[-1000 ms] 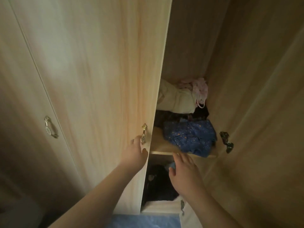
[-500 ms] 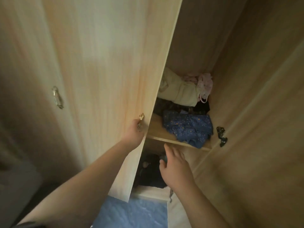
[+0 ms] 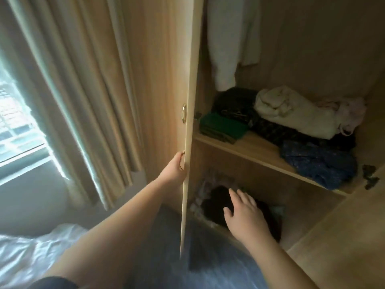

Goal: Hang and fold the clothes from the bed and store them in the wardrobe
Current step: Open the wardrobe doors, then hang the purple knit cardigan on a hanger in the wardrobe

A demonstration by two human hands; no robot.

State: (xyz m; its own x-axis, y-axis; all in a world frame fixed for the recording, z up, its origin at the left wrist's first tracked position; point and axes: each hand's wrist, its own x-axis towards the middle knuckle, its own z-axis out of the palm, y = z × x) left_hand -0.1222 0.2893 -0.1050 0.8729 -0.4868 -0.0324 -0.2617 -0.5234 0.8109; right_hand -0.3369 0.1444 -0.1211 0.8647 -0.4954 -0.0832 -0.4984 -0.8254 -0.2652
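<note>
The wardrobe stands open, its left door (image 3: 188,113) seen edge-on. My left hand (image 3: 174,168) grips that door's small brass handle. My right hand (image 3: 243,213) hovers with fingers spread over dark clothes (image 3: 218,202) in the lower compartment, holding nothing. On the wooden shelf (image 3: 256,150) lie a folded green garment (image 3: 223,127), a dark patterned pile (image 3: 236,104), a cream bundle (image 3: 295,113), a pink item (image 3: 352,113) and a crumpled blue garment (image 3: 318,163). A white garment (image 3: 227,42) hangs above the shelf.
The right wardrobe door (image 3: 343,236) stands open at the lower right with a dark handle (image 3: 369,179). Beige curtains (image 3: 68,97) and a bright window (image 3: 14,122) fill the left. White bedding (image 3: 27,253) lies at the bottom left. A blue rug (image 3: 208,259) covers the floor.
My left hand has swung the left door wide open, revealing the shelf's left side, the hanging garment, the curtain and window. My right hand stays low by the bottom compartment.
</note>
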